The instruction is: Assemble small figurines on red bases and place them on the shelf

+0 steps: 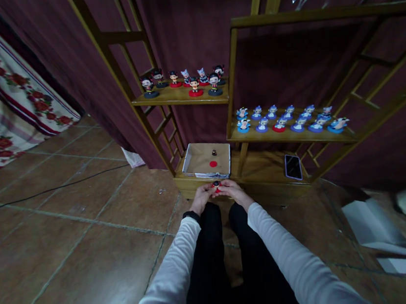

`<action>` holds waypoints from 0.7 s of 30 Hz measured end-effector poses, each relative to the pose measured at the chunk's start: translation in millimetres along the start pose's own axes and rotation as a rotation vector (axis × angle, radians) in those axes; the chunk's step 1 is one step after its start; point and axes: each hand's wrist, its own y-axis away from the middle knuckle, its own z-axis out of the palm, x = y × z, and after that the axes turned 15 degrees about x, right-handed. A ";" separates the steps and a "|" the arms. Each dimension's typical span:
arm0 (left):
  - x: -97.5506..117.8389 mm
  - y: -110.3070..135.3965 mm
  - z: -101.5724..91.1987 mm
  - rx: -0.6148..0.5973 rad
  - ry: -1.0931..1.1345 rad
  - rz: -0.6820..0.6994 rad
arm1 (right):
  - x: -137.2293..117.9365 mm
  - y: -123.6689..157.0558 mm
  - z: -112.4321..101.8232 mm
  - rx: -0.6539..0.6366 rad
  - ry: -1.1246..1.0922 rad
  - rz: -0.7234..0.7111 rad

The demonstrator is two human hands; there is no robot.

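Between my two hands is a small red figurine [216, 187] with a dark top, held in front of the low shelf. The fingers of my left hand [204, 195] close on its left side. My right hand [230, 189] grips it from the right. Just beyond them sits a shallow cardboard box [193, 165] with white edges. Inside that box lie a flat red disc [213, 164] and a small dark brown piece [214, 153], whose kind is too small to make out.
Several dark-haired figurines [194, 87] stand on the upper left shelf [181, 97]. Two rows of mostly blue and purple figurines [298, 124] fill the right shelf [293, 137]. A phone [292, 167] lies on the bottom board. A black cable [52, 190] crosses the tiled floor.
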 end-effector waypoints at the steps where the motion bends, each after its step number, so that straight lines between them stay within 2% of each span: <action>1: -0.1 0.3 0.0 0.004 -0.001 0.000 | -0.6 0.5 0.3 -0.003 0.001 0.000; 14: -3.5 -5.4 0.3 0.052 0.035 -0.048 | 0.1 -3.1 1.7 0.016 0.004 0.048; 21: 1.6 -2.7 0.4 0.006 0.064 -0.086 | -1.3 -0.4 1.4 0.016 -0.029 0.029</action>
